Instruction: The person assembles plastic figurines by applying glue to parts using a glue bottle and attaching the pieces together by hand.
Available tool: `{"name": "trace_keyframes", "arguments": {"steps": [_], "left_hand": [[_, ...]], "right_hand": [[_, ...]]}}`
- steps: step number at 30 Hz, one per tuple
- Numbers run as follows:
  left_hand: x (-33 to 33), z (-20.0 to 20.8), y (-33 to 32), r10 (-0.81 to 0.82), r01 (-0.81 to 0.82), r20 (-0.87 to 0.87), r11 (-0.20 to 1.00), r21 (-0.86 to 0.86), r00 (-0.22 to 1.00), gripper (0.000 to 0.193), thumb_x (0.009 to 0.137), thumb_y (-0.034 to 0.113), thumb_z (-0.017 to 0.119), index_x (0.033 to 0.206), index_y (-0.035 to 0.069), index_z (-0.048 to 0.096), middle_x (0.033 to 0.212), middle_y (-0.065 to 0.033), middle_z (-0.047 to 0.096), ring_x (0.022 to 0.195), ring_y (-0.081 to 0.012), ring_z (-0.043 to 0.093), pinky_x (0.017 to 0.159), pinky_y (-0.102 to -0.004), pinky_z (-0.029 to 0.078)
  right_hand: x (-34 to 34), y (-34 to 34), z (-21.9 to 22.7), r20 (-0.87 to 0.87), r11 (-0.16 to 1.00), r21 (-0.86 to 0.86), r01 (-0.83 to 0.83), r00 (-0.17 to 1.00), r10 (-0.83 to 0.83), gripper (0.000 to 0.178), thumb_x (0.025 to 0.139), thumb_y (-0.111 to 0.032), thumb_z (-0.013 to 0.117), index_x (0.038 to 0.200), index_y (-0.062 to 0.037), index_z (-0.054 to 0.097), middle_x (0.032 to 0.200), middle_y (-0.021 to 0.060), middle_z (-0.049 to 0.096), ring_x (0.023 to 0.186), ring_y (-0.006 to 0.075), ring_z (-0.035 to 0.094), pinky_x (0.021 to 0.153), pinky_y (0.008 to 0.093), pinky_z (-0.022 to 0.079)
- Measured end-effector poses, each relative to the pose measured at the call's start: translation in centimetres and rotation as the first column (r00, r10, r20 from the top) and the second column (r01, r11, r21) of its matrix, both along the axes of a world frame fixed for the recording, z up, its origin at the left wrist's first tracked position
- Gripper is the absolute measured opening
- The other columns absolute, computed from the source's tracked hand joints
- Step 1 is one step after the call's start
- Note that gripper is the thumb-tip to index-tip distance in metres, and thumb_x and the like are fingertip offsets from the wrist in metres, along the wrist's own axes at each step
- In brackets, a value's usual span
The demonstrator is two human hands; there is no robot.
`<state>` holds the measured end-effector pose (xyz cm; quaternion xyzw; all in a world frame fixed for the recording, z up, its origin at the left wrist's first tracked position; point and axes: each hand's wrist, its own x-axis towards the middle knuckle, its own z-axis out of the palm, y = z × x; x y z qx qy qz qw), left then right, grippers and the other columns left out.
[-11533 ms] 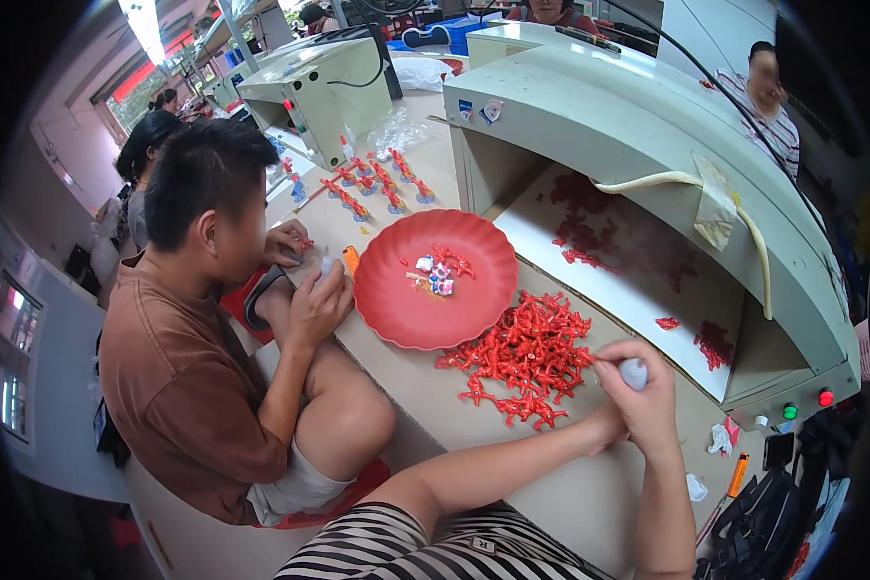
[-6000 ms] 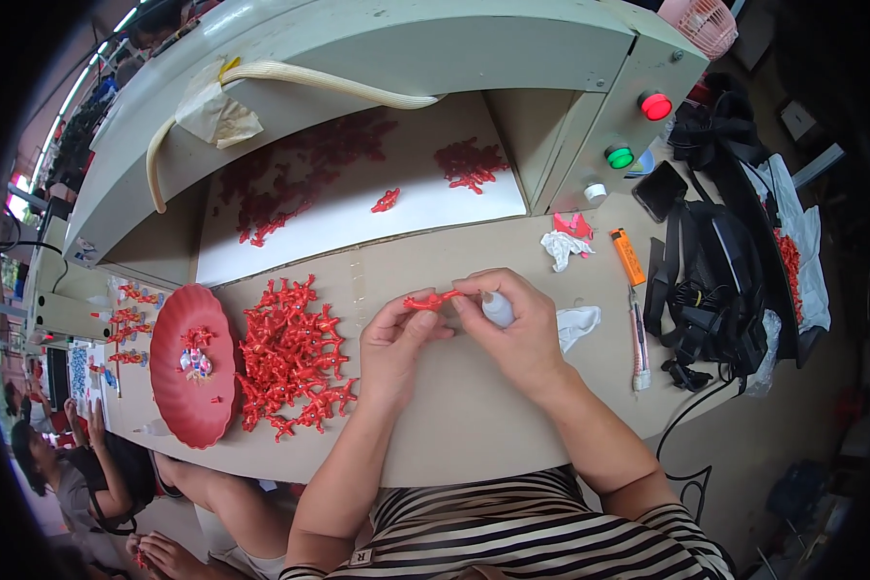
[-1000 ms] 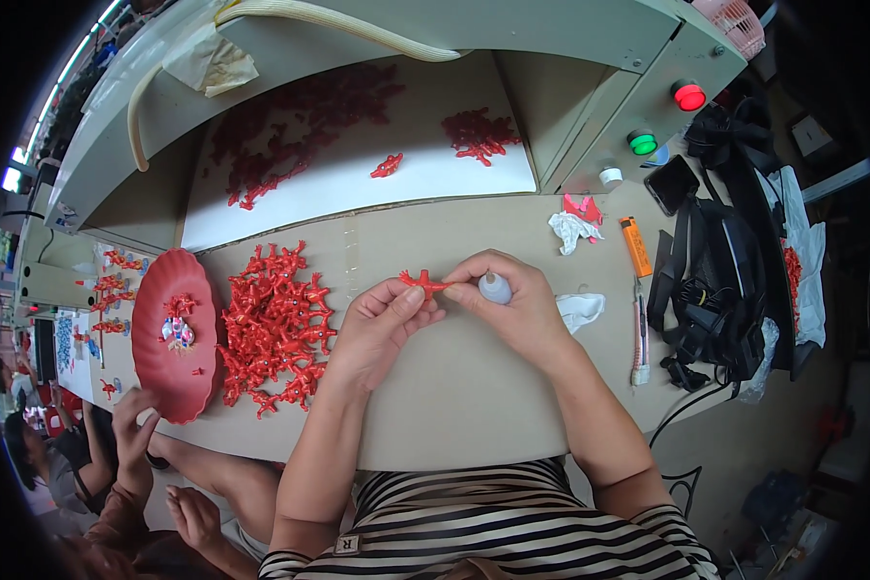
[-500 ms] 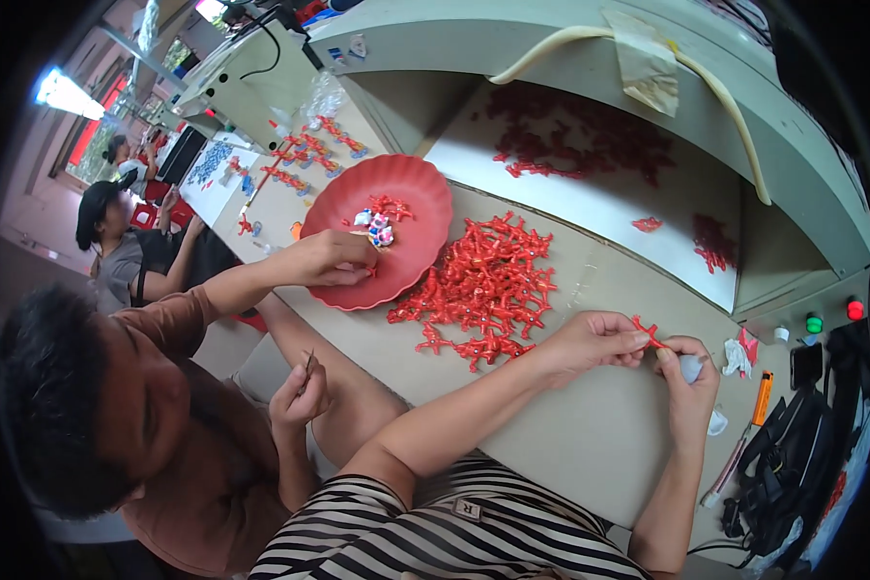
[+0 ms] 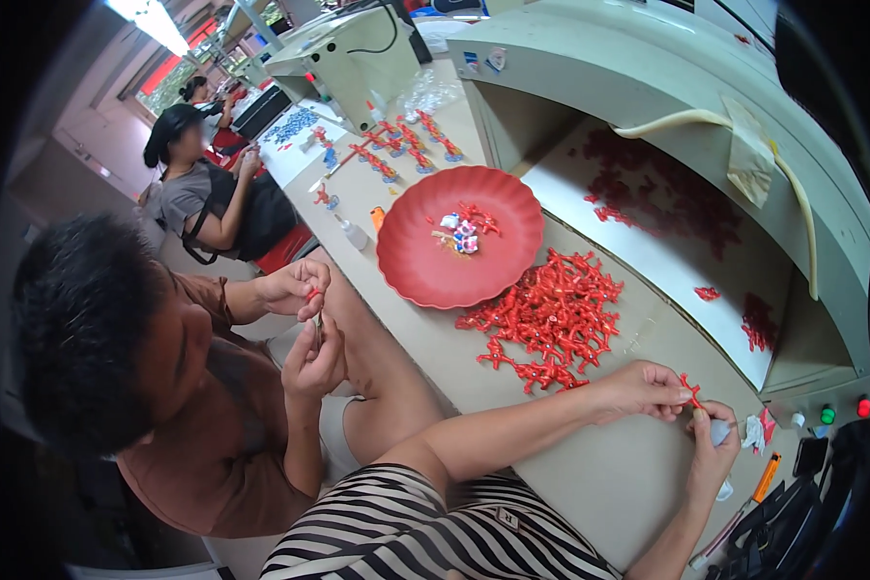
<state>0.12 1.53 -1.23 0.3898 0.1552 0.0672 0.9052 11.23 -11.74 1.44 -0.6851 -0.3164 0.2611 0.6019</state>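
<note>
My left hand [image 5: 652,391] pinches a small red plastic figurine [image 5: 689,389] by its upper end, over the right part of the table. Close against its lower end are the fingertips of my right hand [image 5: 710,447], which is closed around a pale translucent bottle [image 5: 720,431], mostly hidden by the fingers. Whether the right fingertips also grip the figurine, I cannot tell. A heap of similar red figurines [image 5: 551,324] lies to the left of my hands, beside a red scalloped bowl [image 5: 416,266] with a few red and white-blue pieces in it.
A co-worker [image 5: 193,387] sits close at my left, working a small red piece with both hands. Assembled figures [image 5: 396,145] stand at the back left. A grey hooded booth [image 5: 628,97] holds more red parts. An orange cutter [image 5: 768,478] and black bag [image 5: 793,536] lie right.
The view has swung left, so things sit farther right and lower. The co-worker's hand has left the bowl and now holds a red piece near the other hand. My hands keep their hold.
</note>
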Motion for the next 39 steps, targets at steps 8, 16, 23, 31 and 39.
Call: {"name": "trace_keyframes", "arguments": {"steps": [8,16,23,31,39], "left_hand": [[-0.2,0.3,0.0,-0.020,0.020,0.021,1.000,0.015,1.000,0.018,0.085,0.022,0.058,0.089,0.004,0.057,0.081,-0.0021,0.059,0.075,-0.0088,0.056,0.071,-0.0227,0.047],[-0.3,0.7,0.0,0.021,-0.021,0.022,1.000,0.007,1.000,0.017,0.084,0.021,0.060,0.085,0.004,0.058,0.076,-0.0020,0.058,0.070,-0.0081,0.055,0.066,-0.0221,0.048],[-0.2,0.5,-0.1,0.016,-0.016,0.011,1.000,0.010,1.000,0.015,0.084,0.020,0.059,0.085,0.004,0.058,0.076,-0.0018,0.058,0.070,-0.0083,0.055,0.066,-0.0224,0.048],[-0.4,0.0,-0.2,-0.017,0.016,0.008,0.999,0.046,1.000,0.018,0.085,0.021,0.058,0.091,0.004,0.058,0.082,-0.0019,0.059,0.077,-0.0084,0.056,0.073,-0.0229,0.047],[-0.5,0.7,0.3,0.042,-0.035,-0.081,0.996,0.082,0.996,0.020,0.084,0.022,0.060,0.090,0.003,0.060,0.084,-0.0038,0.059,0.077,-0.0104,0.057,0.074,-0.0235,0.047]], "right_hand": [[0.1,0.0,-0.6,0.016,1.000,0.005,-0.011,1.000,0.011,0.008,0.084,-0.009,0.057,0.087,-0.0021,0.054,0.073,-0.0001,0.051,0.064,0.0051,0.045,0.059,0.0176,0.037],[-0.2,0.2,-0.1,0.009,1.000,0.006,-0.004,1.000,0.004,0.010,0.085,-0.011,0.057,0.088,-0.0025,0.054,0.073,-0.0004,0.051,0.064,0.0054,0.045,0.059,0.0179,0.037],[-0.1,0.1,0.1,-0.025,1.000,0.014,0.001,1.000,-0.001,0.008,0.081,-0.006,0.059,0.084,-0.0006,0.054,0.075,0.0018,0.051,0.064,0.0072,0.044,0.060,0.0191,0.037],[-0.4,-0.1,0.0,-0.026,0.999,0.000,0.038,0.999,-0.038,0.006,0.080,-0.003,0.059,0.084,0.0003,0.055,0.076,0.0022,0.052,0.065,0.0071,0.045,0.061,0.0193,0.038],[-0.3,0.5,0.6,0.005,0.997,-0.067,0.031,1.000,-0.031,0.005,0.076,-0.001,0.062,0.080,0.0006,0.060,0.077,0.0018,0.058,0.073,0.0086,0.052,0.068,0.0210,0.042]]}}
